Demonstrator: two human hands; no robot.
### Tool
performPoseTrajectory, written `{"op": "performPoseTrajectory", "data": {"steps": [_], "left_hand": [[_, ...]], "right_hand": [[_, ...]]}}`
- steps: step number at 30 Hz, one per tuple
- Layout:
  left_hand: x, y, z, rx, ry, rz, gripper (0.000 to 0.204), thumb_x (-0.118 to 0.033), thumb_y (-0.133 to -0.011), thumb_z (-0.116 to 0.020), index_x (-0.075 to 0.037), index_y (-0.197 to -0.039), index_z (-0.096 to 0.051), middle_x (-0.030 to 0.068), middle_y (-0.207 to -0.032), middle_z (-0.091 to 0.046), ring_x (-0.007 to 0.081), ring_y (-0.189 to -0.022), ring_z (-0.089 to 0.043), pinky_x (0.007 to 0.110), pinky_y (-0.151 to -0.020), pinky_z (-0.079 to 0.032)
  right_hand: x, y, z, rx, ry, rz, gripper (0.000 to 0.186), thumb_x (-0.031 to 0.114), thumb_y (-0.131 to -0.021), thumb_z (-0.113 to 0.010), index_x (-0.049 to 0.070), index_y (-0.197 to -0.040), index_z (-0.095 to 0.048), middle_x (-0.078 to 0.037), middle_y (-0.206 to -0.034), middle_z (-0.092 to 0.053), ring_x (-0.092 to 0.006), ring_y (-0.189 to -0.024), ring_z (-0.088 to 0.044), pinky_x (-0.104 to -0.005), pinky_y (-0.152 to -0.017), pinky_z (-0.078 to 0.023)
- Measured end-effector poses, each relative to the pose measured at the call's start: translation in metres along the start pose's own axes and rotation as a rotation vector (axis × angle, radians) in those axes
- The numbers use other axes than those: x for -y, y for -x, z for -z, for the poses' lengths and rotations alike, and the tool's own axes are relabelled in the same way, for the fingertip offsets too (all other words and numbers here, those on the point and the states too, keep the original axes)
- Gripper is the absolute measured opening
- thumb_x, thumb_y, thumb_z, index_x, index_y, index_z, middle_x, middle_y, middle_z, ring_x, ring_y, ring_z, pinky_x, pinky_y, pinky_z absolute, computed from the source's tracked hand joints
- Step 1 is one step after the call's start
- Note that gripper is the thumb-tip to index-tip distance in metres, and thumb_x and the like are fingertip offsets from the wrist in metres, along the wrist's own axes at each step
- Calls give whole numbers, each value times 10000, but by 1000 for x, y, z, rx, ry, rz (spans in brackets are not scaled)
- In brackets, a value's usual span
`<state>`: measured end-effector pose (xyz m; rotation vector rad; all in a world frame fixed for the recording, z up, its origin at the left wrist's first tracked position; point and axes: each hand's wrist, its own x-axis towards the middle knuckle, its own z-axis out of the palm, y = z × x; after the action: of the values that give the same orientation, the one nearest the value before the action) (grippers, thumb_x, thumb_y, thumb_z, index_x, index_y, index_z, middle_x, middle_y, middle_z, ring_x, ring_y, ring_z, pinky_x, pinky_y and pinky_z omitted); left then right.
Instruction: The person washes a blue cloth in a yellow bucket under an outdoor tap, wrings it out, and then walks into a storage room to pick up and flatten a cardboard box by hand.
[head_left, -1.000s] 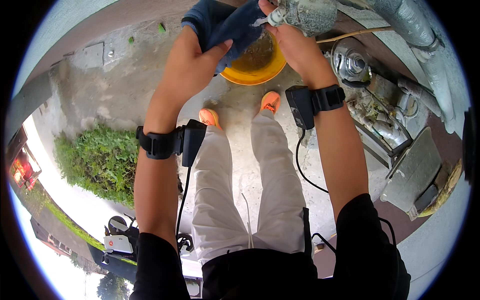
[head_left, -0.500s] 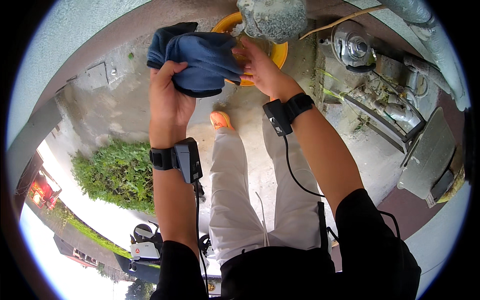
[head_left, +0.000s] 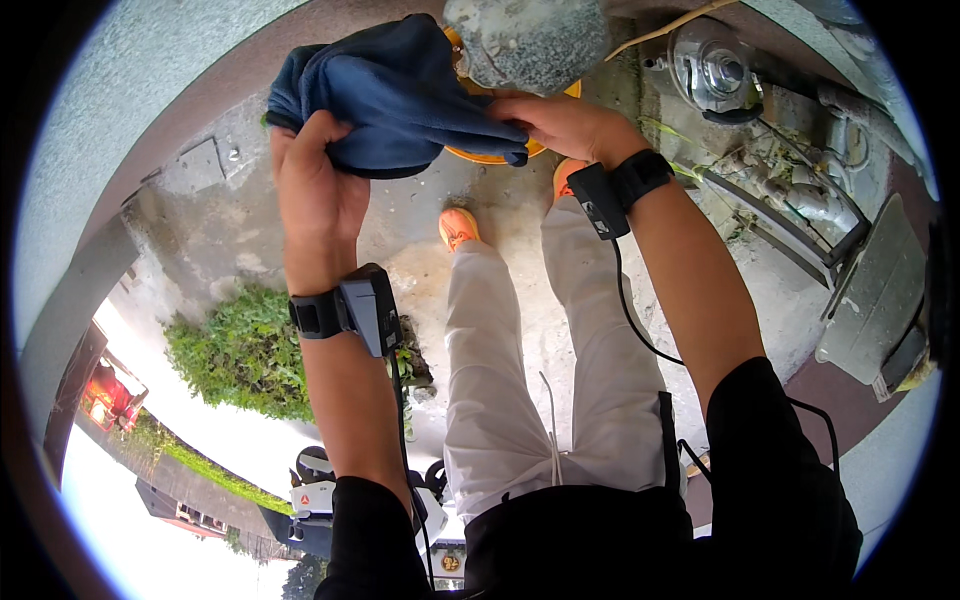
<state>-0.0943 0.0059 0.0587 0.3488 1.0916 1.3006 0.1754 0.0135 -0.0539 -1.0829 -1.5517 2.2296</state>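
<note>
A dark blue fleece cloth is spread between my hands near the top of the view. My left hand grips its lower-left part, with the thumb on top. My right hand has its fingers closed on the cloth's right end. Beneath and behind the cloth, a yellow basin shows only in parts of its rim; what is inside is mostly hidden. Just above my right hand is a speckled grey cylindrical object.
A metal kettle stands at right, near a thin stick, pipes and a leaning grey panel. A leafy plant grows at left. Lower left are a white-and-black vehicle and a red object farther off.
My left hand has moved left with the cloth. My right hand, higher by the grey cylinder a second ago and loose-fingered half a second ago, now grips the cloth's right end.
</note>
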Motion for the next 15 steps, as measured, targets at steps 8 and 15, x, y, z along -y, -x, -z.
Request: {"op": "performPoseTrajectory", "data": {"steps": [8, 15], "left_hand": [[-1, 6, -4, -1, -412, -155, 762, 145, -826, -435, 3, -1572, -372, 134, -1529, -511, 266, -1416, -489, 339, -1139, -406], [-11, 14, 11, -70, -489, -178, 736, 129, -873, -474, -29, -1584, -368, 121, -1540, -495, 261, -1378, -518, 340, -1083, -451]], "right_hand": [[30, -4, 15, -621, -285, 0, 424, 174, -833, -844, 56, -1203, -673, -55, -1083, -711, -129, -1002, -653, -286, -897, -498], [25, -8, 29, -609, -169, 165, 540, 57, -778, -823, 45, -1289, -647, -66, -1096, -730, -141, -963, -677, -302, -891, -534]]}}
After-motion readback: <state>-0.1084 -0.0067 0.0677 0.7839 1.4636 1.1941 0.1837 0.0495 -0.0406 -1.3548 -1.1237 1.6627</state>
